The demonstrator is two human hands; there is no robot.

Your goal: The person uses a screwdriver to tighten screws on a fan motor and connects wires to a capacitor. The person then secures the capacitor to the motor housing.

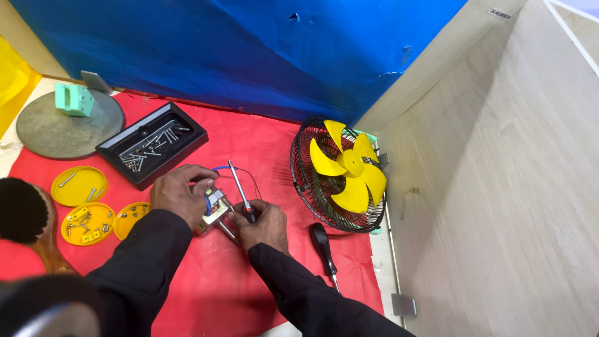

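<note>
At the far left of the frame a dark brush (22, 209) with a wooden handle lies on the red mat (249, 140) that covers the bench. Just right of it sit three yellow lids (79, 185) holding small screws and metal bits, and above them a grey disc (59, 128) carries a pale green block (75, 100). A black tray (151, 145) of loose screws lies aslant in the upper left middle.

At the centre of the frame the left hand (181, 193) is closed from above around a small motor unit (215, 209), a metal block with copper winding and blue and red wires looping out behind it. The grip is wrapped firm; the unit sits under the fingers, raised slightly off the mat. Just right, touching the unit's side, the right hand (265, 224) is shut round the handle of a thin screwdriver (240, 187), whose shaft points up and away towards the upper middle of the frame.

Judging by the scene, the work looks well along in taking apart: the motor is out, screws are sorted, and the fan cage (340, 175) with its yellow blades (349, 165) stands at centre right without its front guard. A black-handled screwdriver (324, 246) lies unused on the mat below the fan. Whether the motor itself is yet opened I cannot tell.
</note>
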